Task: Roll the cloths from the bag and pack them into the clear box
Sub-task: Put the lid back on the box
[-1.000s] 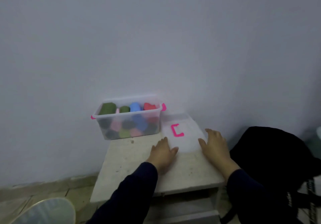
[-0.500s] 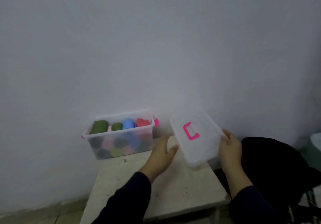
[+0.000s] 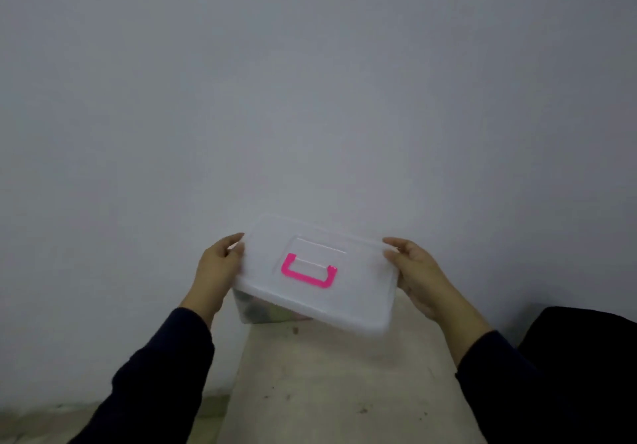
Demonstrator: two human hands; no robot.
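Observation:
A translucent white lid (image 3: 344,298) with a pink handle (image 3: 306,273) is held level in the air over the clear box (image 3: 255,312). My left hand (image 3: 215,271) grips the lid's left end and my right hand (image 3: 420,278) grips its right end. Only a lower front strip of the box shows beneath the lid, with dim rolled cloths inside it. The rest of the box and its cloths are hidden by the lid.
The box stands at the back of a small pale worn table (image 3: 331,381) against a plain grey wall (image 3: 310,98). A black bag (image 3: 586,357) sits to the right of the table. Floor tiles (image 3: 41,419) show at the lower left.
Both hands lifted the lid off the table's right side, turned it level and carried it left over the box, which it now covers from view.

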